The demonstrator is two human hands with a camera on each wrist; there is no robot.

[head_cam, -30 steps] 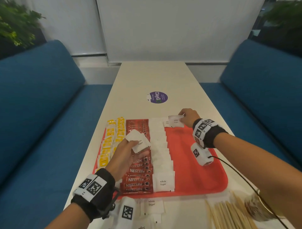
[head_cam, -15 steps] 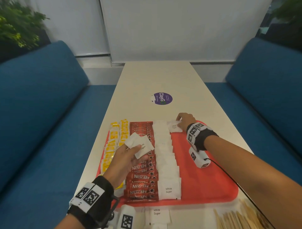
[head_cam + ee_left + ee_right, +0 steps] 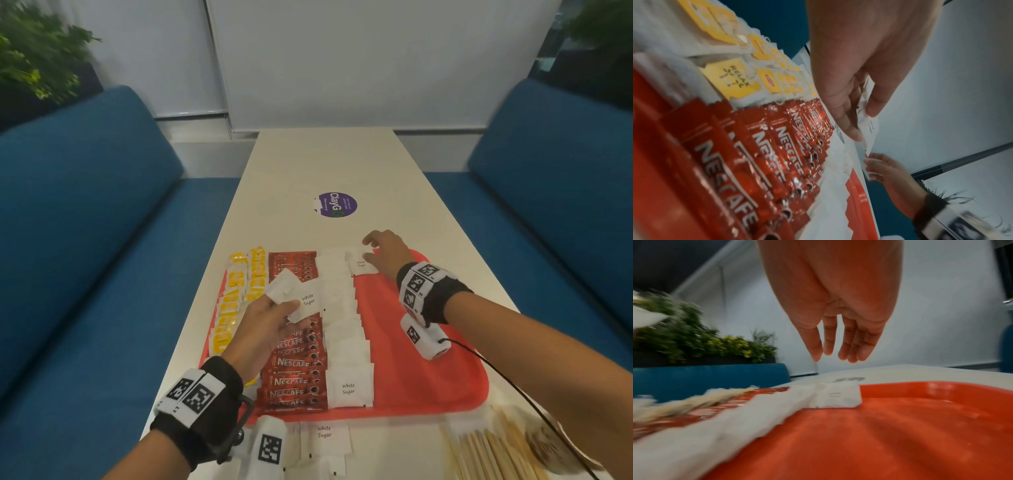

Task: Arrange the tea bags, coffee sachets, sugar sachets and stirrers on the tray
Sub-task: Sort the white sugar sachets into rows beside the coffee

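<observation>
Blue sofas flank a long pale surface, with a purple round sticker at mid-frame. Red tray sits lower centre in the head view. On it, left to right: yellow tea bags, a column of red coffee sachets, a column of white sugar sachets. My left hand hovers over the coffee column, fingers and thumb pinching 2 held sugar sachets. My right hand is at the tray's far edge, fingers relaxed and straight, holding nothing, just above a placed sugar sachet beside the top of the white column. Loose sugar sachets and wooden stirrers lie off the tray at the lower edge.
</observation>
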